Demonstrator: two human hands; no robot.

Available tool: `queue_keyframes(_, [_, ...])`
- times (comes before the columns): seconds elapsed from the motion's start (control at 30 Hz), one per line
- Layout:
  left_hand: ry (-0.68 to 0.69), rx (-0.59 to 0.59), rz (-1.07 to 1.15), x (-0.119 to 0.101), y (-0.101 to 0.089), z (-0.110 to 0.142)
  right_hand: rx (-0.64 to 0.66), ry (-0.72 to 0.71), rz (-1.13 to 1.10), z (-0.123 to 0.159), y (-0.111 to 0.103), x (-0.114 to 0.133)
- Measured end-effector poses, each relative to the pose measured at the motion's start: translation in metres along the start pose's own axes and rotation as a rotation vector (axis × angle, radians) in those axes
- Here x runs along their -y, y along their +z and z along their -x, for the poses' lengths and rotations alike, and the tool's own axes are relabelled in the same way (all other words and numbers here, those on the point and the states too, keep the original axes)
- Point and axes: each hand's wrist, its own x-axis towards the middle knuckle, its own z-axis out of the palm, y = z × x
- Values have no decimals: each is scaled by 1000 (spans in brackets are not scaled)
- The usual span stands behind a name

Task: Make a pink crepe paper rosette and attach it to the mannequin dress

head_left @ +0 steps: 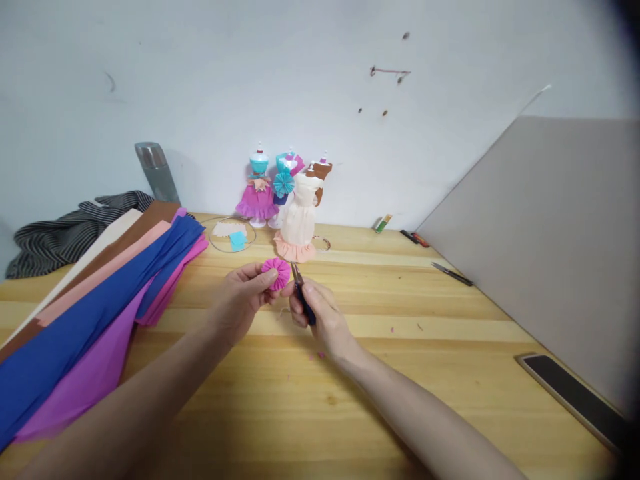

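Note:
My left hand (249,288) pinches a round pink pleated paper rosette (277,273) by its left edge, thumb on its front. Just right of the rosette, my right hand (320,312) is closed around a pair of small dark-handled snips (304,293). Their metal tips point up and away, close to the rosette's right side; whether they touch it I cannot tell. Behind the hands stands a small dress form in a cream dress (299,212) with a peach ruffle. Another form wears a magenta skirt (257,200), and a teal rosette (283,183) sits on the one between.
Long sheets of coloured crepe paper (115,287) cover the table's left side, beside a striped cloth (75,230) and a bottle (159,173). At right lie a phone (570,393), a dark pen-like tool (453,274) and a grey partition (550,233). Pink scraps (321,355) dot the wood.

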Motion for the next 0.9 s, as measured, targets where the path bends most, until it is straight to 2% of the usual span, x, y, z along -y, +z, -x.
queue_keyframes(0.23, [25,26,-84,2,1,2,32,36,23,0,0,1])
queue_keyframes(0.67, [45,-55,-86,4,4,7,42,41,88,3,1,7])
queue_keyframes(0.9, [47,-37,-66,5,6,8,43,79,10,3,2,8])
